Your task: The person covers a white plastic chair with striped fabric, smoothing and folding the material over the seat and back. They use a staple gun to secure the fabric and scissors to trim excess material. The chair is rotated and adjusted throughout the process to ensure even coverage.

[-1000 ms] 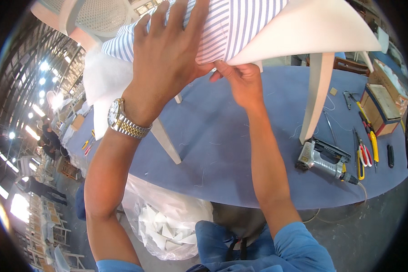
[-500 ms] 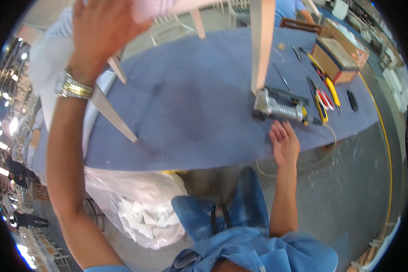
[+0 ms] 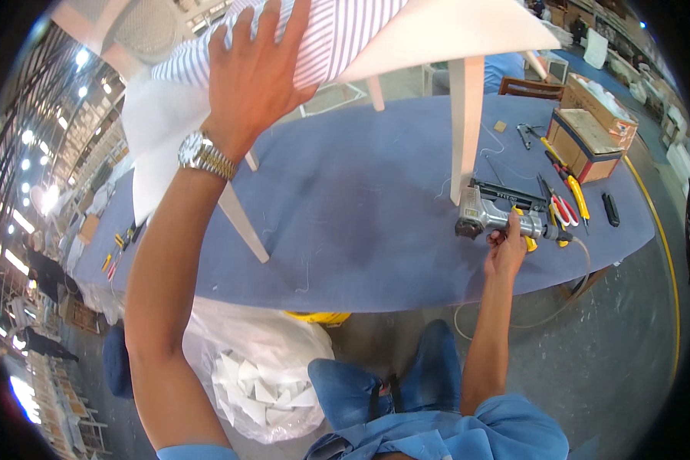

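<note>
A pale wooden chair stands on the blue-covered table, its front leg (image 3: 466, 123) at right. Blue-and-white striped fabric (image 3: 337, 38) lies over its seat, with a white sheet (image 3: 161, 115) hanging at the left side. Spread flat on the stripes are the fingers of my left hand (image 3: 254, 92), which has a watch at the wrist. Beside the foot of the front leg, my right hand (image 3: 504, 249) is wrapped round the grip of a silver and black pneumatic staple gun (image 3: 474, 213). The gun lies low over the table, its hose (image 3: 588, 264) trailing off the edge.
Right of the gun lie red-handled scissors (image 3: 566, 211), a yellow cutter (image 3: 578, 198) and a black object (image 3: 610, 208). Cardboard boxes (image 3: 586, 146) stand behind them. More tools (image 3: 117, 249) rest at the table's left end. A plastic bag (image 3: 284, 330) of white scraps sits below the front edge.
My right hand, open beside the staple gun before, has closed round its grip. My left hand now lies flat on the striped fabric. The view has shifted, showing more of the chair seat.
</note>
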Demonstrator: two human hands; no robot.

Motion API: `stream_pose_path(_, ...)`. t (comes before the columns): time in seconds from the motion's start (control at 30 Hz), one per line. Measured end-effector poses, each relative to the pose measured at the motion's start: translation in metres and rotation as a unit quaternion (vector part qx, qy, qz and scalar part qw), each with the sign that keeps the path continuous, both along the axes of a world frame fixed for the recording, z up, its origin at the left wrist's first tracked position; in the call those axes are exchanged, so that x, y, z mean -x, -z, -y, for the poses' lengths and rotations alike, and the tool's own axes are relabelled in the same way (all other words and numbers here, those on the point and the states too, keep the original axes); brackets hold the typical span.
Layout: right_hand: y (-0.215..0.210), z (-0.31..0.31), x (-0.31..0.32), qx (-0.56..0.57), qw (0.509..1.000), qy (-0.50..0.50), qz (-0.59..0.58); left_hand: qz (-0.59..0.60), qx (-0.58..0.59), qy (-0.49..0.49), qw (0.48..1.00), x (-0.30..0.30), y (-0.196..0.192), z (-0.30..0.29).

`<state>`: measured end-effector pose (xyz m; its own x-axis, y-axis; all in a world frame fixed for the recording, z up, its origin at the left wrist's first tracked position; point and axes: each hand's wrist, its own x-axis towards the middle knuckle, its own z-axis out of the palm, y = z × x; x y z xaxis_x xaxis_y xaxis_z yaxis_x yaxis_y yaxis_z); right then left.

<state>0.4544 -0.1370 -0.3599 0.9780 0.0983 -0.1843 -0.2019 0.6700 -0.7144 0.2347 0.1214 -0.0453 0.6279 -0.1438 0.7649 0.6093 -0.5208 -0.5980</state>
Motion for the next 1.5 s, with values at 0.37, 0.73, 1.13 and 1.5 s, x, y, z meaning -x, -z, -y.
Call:
stream_pose_path(0.37,-0.093,-0.068,0.112,-0.113,0.867,-0.219,0.433,-0.016,0.014,-0.025,0.999,0.003,0.0,-0.001)
stream_pose_path(0.73,-0.136,-0.185,0.141,-0.08,0.819,-0.057,0.565,-0.032,0.04,-0.023,0.998,0.002,0.001,0.003)
stream_pose_path(1.13,-0.14,-0.205,0.134,-0.092,0.812,-0.069,0.573,-0.032,0.028,-0.037,0.998,0.002,0.002,0.004)
stream_pose_path(1.5,-0.14,-0.213,0.124,-0.131,0.807,-0.043,0.574,-0.035,0.0,-0.077,0.996,0.002,-0.001,0.008)
